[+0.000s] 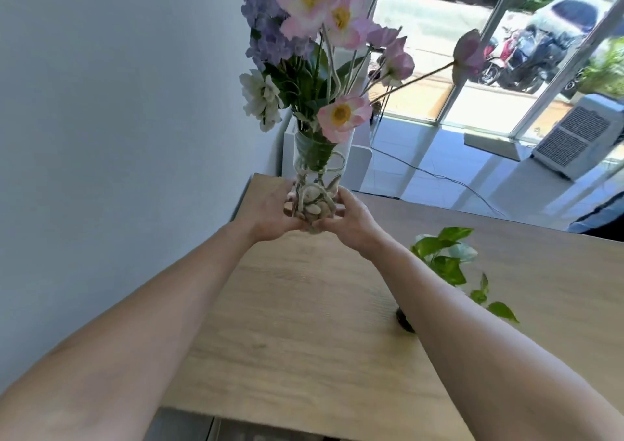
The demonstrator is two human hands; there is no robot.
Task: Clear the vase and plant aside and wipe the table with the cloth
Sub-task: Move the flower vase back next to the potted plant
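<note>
A clear glass vase (317,157) with pale pebbles in its base and pink, white and purple flowers stands tall over the far left part of the wooden table (304,322). My left hand (266,214) and my right hand (354,219) clasp its base from both sides. Whether the base touches the tabletop is hidden by my fingers. A leafy green plant (445,261) sits to the right, its dark pot (405,321) mostly hidden behind my right forearm. A pale crumpled cloth (467,251) shows among the leaves.
A white wall (118,120) runs close along the table's left edge. Beyond the far edge stand a white cabinet (358,164), a cable on the tiled floor, a white air cooler (577,137) and glass windows. A dark object (601,219) lies past the far right edge.
</note>
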